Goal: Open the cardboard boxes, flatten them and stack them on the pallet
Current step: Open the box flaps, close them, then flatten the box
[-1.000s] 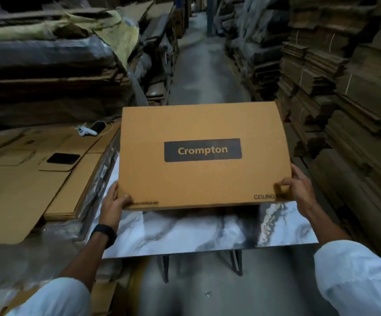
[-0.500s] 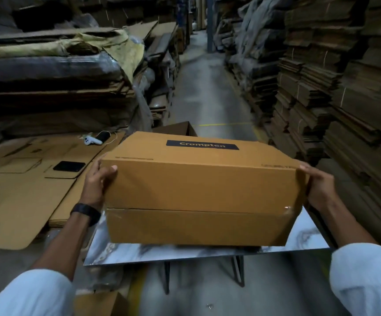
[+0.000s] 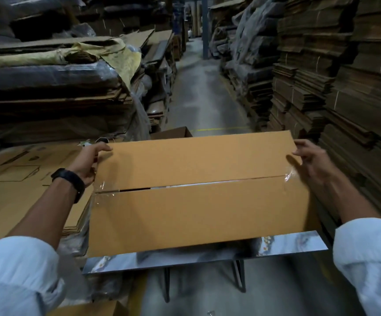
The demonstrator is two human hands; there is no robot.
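Note:
A tan cardboard box (image 3: 196, 213) lies on a small marble-top table (image 3: 294, 244) in front of me. Its upward face is two flaps that meet at a middle seam, with clear tape remnants at both ends and a narrow gap along the seam. My left hand (image 3: 89, 161), with a black wristband, grips the box's far left corner. My right hand (image 3: 309, 159) holds the far right corner, fingers curled over the edge. A stack of flattened cardboard sheets (image 3: 23, 183) lies to the left of the table.
Tall stacks of flattened cardboard (image 3: 349, 87) wall the right side, and wrapped piles (image 3: 48, 83) the left. A concrete aisle (image 3: 198, 96) runs ahead. An open box (image 3: 173, 132) stands behind the table, another carton (image 3: 89, 310) by my left leg.
The box has been tipped over on the table: the labelled face turned away and the taped seam face now points up. Both hands shifted from the near corners to the far corners.

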